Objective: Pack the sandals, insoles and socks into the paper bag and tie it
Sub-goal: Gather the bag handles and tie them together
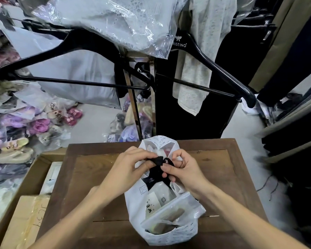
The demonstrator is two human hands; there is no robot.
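A white paper bag (138,203) lies on the brown wooden table (90,180), its mouth facing me. Inside it I see a clear packet (171,211) with brownish contents and a white card printed with letters (153,203). A black ribbon (157,165) crosses over the bag's middle. My left hand (131,166) pinches one end of the ribbon. My right hand (181,169) pinches the other end, a small loop of it showing above the fingers. Both hands meet over the bag's far half.
A cardboard box (25,218) and an open carton stand left of the table. Piles of bagged sandals (16,133) cover the floor at left. Black hangers (75,81) and plastic-wrapped garments hang from a rack just behind the table. Dark clothing hangs at right.
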